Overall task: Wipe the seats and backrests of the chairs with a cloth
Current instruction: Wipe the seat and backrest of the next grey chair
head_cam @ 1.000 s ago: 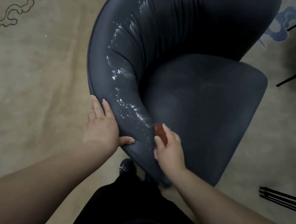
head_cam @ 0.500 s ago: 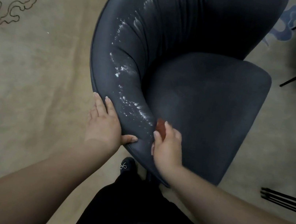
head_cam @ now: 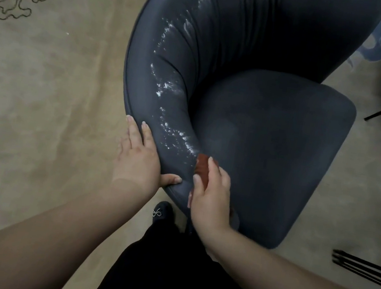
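I hold the folded red-brown cloth (head_cam: 202, 169) in my right hand (head_cam: 211, 197), fingers curled round it, pressed on the near end of the chair (head_cam: 271, 141) backrest, just beside the seat. My left hand (head_cam: 136, 158) braces the backrest's outer face, fingers straight along it, thumb hooked over the rim. White residue (head_cam: 168, 86) runs along the backrest's inner curve away from the cloth. Judgement: follow that curve with steady pressure, overlapping passes, bracing throughout. The cloth's long axis points up along the backrest, away from me.
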The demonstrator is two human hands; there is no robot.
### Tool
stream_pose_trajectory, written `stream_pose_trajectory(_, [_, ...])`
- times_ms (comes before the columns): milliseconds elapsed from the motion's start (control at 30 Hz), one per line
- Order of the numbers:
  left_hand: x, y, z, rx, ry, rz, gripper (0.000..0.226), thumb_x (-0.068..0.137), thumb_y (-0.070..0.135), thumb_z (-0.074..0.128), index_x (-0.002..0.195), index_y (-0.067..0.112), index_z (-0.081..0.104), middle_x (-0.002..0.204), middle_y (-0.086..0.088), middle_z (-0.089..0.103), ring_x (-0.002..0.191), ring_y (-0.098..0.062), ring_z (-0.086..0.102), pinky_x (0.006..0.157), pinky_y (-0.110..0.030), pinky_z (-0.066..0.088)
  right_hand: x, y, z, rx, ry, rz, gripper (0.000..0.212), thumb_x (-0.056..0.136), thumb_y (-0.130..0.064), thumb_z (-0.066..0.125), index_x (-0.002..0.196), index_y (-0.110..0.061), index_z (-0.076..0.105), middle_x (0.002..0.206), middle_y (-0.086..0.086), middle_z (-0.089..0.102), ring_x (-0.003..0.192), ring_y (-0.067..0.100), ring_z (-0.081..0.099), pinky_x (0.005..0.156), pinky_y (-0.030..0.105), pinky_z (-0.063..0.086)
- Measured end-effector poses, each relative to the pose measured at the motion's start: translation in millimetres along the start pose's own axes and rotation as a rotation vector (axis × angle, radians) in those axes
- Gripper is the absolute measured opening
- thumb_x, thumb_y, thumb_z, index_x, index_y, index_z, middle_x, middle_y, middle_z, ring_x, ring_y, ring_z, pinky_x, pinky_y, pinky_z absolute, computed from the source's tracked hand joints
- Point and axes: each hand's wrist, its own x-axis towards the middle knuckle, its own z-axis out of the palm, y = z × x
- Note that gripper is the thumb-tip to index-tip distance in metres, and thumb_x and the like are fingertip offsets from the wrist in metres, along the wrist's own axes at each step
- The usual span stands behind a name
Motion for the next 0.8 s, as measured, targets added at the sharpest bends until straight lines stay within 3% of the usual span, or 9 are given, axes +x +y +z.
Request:
stream_pose_trajectory(100, [1,0,1,0.000,-0.006,0.002,0.148,0.052,0.082,0.065,0.149,0.003,-0.013,0.153,-0.026,-0.023,0.146,-0.038,-0.001,0.118,-0.042,0.009,51,-9,3,0.042,-0.033,0.145,0.049,0.099,-0.026,0.050,0.146,-0.019,0.039,0.140,0.007,0.035,0.098,0.037,0.064,0.089,0.044,0.054])
stream_pose_trajectory(167, [1,0,1,0.002,-0.015,-0.002,0.148,0.052,0.083,0.065,0.149,0.002,-0.013,0.153,-0.026,-0.023,0.146,-0.038,-0.001,0.118,-0.042,0.010,79,-17,2,0.074,-0.070,0.225,0.047,0.101,-0.024,0.048,0.146,-0.017,0.039,0.135,0.014,0.042,0.068,0.019,0.064,0.059,0.019,0.054])
stream_pose_trajectory(233, [2,1,1,0.007,-0.014,-0.003,0.148,0.052,0.083,0.065,0.149,0.002,-0.013,0.153,-0.027,-0.023,0.146,-0.038,0.000,0.118,-0.042,0.010,74,-20,1,0.096,-0.070,0.181,0.045,0.101,-0.021,0.048,0.145,-0.017,0.040,0.134,0.012,0.043,0.047,0.004,0.056,0.043,0.012,0.043])
stream_pose_trajectory(400, [2,1,2,0.014,-0.003,-0.006,0.147,0.053,0.083,0.065,0.149,0.003,-0.013,0.153,-0.026,-0.023,0.146,-0.037,-0.002,0.117,-0.040,0.010,15,-6,-4,-0.009,-0.105,-0.065,0.048,0.094,-0.036,0.046,0.141,-0.033,0.038,0.139,-0.010,0.030,0.103,0.037,0.063,0.089,0.050,0.052])
stream_pose_trajectory(467, [2,1,2,0.011,-0.007,-0.009,0.147,0.053,0.082,0.065,0.149,0.003,-0.014,0.153,-0.026,-0.023,0.146,-0.036,-0.004,0.118,-0.040,0.008,38,-16,-2,0.025,-0.104,-0.009,0.045,0.098,-0.025,0.050,0.142,-0.027,0.043,0.138,-0.005,0.033,0.095,0.036,0.064,0.085,0.044,0.055])
stream_pose_trajectory(567, [2,0,2,-0.004,-0.013,-0.008,0.148,0.052,0.082,0.065,0.149,0.004,-0.015,0.153,-0.025,-0.024,0.146,-0.035,-0.006,0.118,-0.039,0.007,75,-33,2,0.158,-0.114,0.057,0.043,0.100,-0.011,0.049,0.142,-0.014,0.046,0.136,0.006,0.036,0.051,0.009,0.058,0.051,0.015,0.047])
stream_pose_trajectory(633, [1,0,2,-0.007,-0.009,-0.008,0.148,0.053,0.082,0.065,0.149,0.004,-0.015,0.153,-0.025,-0.025,0.146,-0.035,-0.005,0.118,-0.039,0.007,72,-32,0,0.184,-0.129,0.010,0.044,0.100,-0.007,0.048,0.142,-0.016,0.046,0.135,0.002,0.035,0.042,0.001,0.051,0.045,0.013,0.042])
stream_pose_trajectory(733, [1,0,2,-0.012,0.000,-0.004,0.147,0.053,0.081,0.066,0.149,0.004,-0.014,0.153,-0.025,-0.025,0.146,-0.036,-0.006,0.118,-0.040,0.008,28,-9,-11,0.214,-0.184,-0.191,0.051,0.097,-0.007,0.050,0.139,-0.037,0.048,0.144,-0.013,0.034,0.066,0.013,0.061,0.060,0.024,0.053])
stream_pose_trajectory(800, [1,0,3,-0.018,0.005,-0.004,0.146,0.054,0.081,0.065,0.149,0.004,-0.014,0.153,-0.025,-0.026,0.146,-0.036,-0.006,0.118,-0.039,0.008,14,0,-12,0.121,-0.201,-0.277,0.051,0.096,-0.011,0.052,0.138,-0.039,0.048,0.147,-0.019,0.032,0.096,0.033,0.063,0.084,0.046,0.056])
